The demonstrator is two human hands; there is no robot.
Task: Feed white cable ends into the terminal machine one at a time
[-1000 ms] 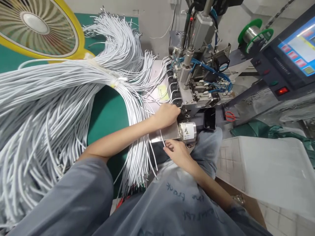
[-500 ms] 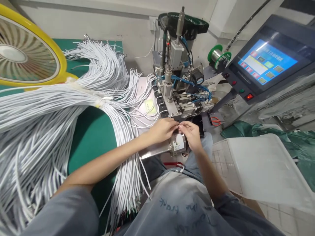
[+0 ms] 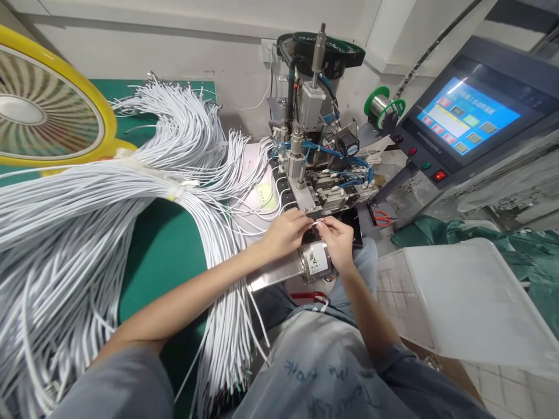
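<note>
Just in front of the machine, my left hand (image 3: pixel 287 234) is closed in a pinch on a white cable (image 3: pixel 316 222). My right hand (image 3: pixel 338 240) pinches the same cable close by, and a short white length shows between the two sets of fingertips. The cable's very tip is hidden by my fingers. Below the hands is a metal cylinder with a white label (image 3: pixel 318 259). A large bundle of white cables (image 3: pixel 174 186) lies to the left, tied around its middle, with several strands running to the machine's edge.
The benchtop machine (image 3: pixel 305 157) with blue air tubes stands ahead. On its right are a solder-wire spool (image 3: pixel 384 107), a lit touchscreen (image 3: pixel 469 116) and red-handled scissors (image 3: pixel 382 218). A yellow fan (image 3: pixel 109 116) is at left, a translucent plastic bin (image 3: pixel 467 291) at right.
My fingertips have drawn slightly apart, so more of the white cable shows between them. The whole view has shifted a little; both hands stay in front of the machine.
</note>
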